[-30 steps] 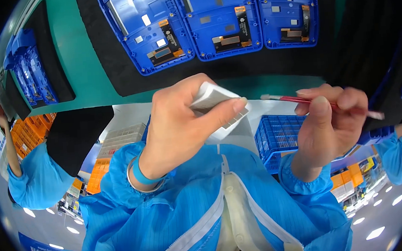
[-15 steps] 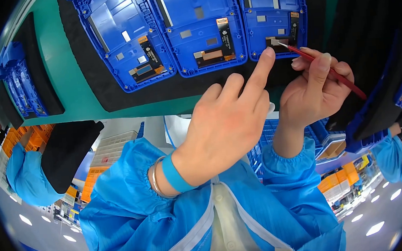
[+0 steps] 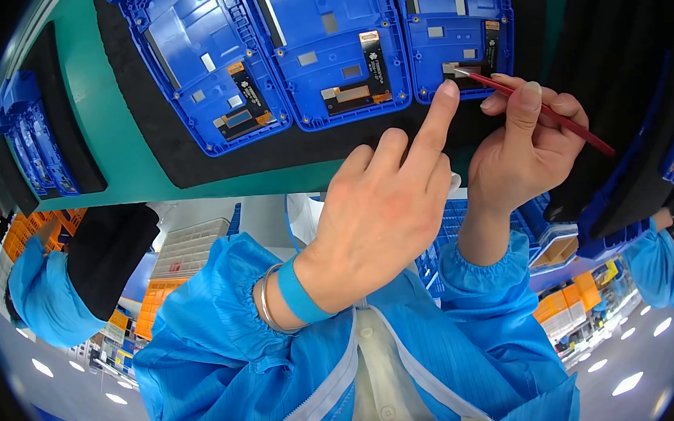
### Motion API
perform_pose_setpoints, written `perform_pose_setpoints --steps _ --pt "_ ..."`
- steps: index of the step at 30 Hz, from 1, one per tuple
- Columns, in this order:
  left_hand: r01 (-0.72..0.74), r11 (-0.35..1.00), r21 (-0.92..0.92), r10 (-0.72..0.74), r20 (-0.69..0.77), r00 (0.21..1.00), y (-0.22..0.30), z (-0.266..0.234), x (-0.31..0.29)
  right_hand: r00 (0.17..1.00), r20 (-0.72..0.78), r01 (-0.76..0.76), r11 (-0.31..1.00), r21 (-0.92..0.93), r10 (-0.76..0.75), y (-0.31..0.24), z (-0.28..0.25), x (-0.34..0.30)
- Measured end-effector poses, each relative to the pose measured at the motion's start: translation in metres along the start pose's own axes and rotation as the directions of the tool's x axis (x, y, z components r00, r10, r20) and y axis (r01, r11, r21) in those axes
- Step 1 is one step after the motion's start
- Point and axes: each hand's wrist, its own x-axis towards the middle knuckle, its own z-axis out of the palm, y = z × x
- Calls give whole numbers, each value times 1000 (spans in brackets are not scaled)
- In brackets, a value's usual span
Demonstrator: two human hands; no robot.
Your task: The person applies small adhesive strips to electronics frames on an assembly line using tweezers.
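Note:
My right hand (image 3: 523,144) grips a pair of red tweezers (image 3: 563,119). The metal tip rests at the black flexible circuit (image 3: 491,57) in the rightmost blue plastic housing (image 3: 437,52). At that housing's lower edge is the outstretched index finger of my left hand (image 3: 388,206); its other fingers are bent, and the thumb is hidden. Nothing shows in my left hand. To the left lie a middle blue housing (image 3: 307,82) and a left blue housing (image 3: 184,76), each with a black circuit with orange patches fitted at its lower end.
The housings lie on a black foam mat (image 3: 191,170) over a green work surface (image 3: 93,79). More blue housings (image 3: 39,147) sit at the far left. Workers in blue sleeves (image 3: 51,300) are at both sides, near orange crates (image 3: 154,304). Below the bench are blue baskets (image 3: 465,224).
The tweezers' tip has shifted slightly left on the circuit, with my right hand tilting a little. The housings appear slightly shifted left in view. My left hand is nearly still.

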Motion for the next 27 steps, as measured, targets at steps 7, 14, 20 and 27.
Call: perform_pose_setpoints --steps 7,14,20,27 --pt "3 1000 14 -4 6 1000 -2 -3 -1 1000 -16 1 999 -35 -2 0 3 -2" --pt "16 1000 13 -17 25 1000 -4 -1 0 1000 6 -15 999 -46 15 5 1 -1" --pt "-7 1000 -13 6 -65 998 -5 2 3 1000 10 -3 997 -71 4 3 0 -3" --pt "61 990 129 -61 -3 998 4 -11 8 928 -61 359 925 -121 -368 -6 8 -8"
